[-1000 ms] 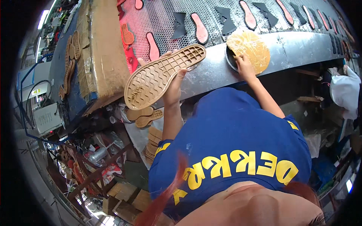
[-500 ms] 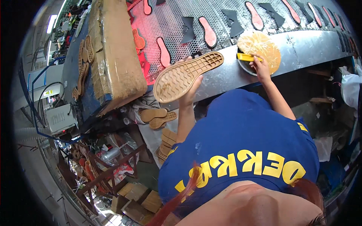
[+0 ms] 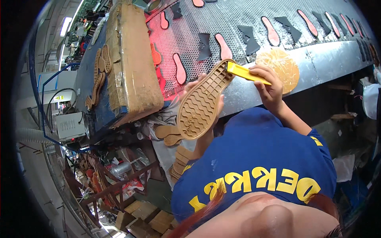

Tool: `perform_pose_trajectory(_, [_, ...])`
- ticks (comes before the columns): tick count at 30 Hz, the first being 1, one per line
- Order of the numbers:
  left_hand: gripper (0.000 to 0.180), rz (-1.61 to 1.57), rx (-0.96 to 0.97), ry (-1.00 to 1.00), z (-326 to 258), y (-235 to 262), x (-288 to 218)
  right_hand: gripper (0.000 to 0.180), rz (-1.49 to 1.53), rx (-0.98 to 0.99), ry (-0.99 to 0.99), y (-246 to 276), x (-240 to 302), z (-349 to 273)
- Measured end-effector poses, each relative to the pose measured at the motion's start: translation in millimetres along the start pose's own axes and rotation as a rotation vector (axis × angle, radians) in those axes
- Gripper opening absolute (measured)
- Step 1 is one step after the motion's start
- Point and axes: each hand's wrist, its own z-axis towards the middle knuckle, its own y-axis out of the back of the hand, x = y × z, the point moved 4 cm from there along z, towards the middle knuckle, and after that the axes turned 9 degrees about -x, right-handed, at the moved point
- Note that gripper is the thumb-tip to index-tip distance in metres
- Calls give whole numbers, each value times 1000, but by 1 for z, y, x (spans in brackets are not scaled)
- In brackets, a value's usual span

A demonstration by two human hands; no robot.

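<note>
My left hand (image 3: 220,104) is closed around a tan shoe sole (image 3: 200,104), its grooved tread face up and tilted. Most of that palm is hidden behind the sole. In my right hand (image 3: 270,86) is a yellow brush (image 3: 249,73), gripped between thumb and fingers. Its dark tip touches, or is very near, the narrow far end of the sole. Just beyond my right hand stands a round pot (image 3: 291,75) with an orange-yellow, string-streaked surface, partly covered by the hand.
A perforated conveyor (image 3: 254,20) carries several pink insoles (image 3: 224,47) and black cut pieces (image 3: 249,40) behind a metal ledge (image 3: 317,59). At left is a large taped cardboard box (image 3: 133,59), with more soles (image 3: 99,79) beyond it. Other tan soles (image 3: 168,133) lie below my left hand.
My right hand has brought the brush from over the pot leftward to the sole's narrow end. The sole has turned more upright and moved nearer. The view has shifted slightly.
</note>
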Motion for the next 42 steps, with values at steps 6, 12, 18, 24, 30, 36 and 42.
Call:
perform_pose_trajectory(6, [78, 32, 18, -45, 0, 2, -6, 25, 9, -89, -97, -3, -4, -5])
perform_pose_trajectory(12, [57, 69, -7, -87, 0, 3, -14, 25, -30, -23, -40, -5, 3, -3])
perform_pose_trajectory(18, [56, 580, 106, -155, 8, -2, -24, 27, 91, 123, 28, -13, 24, -5])
perform_pose_trajectory(24, [58, -83, -99, -34, -3, -11, -6, 24, 57, 31, -23, -11, 4, -1])
perform_pose_trajectory(30, [69, 328, 75, -147, 3, 1, -17, 20, 30, -82, -126, -5, -14, -5])
perform_pose_trajectory(36, [71, 200, 7, -139, 2, -2, -15, 20, -41, -93, -45, -6, -4, -6])
perform_pose_trajectory(42, [61, -2, -99, -50, 4, -1, -19, 22, -40, -7, 1, -17, 12, -10])
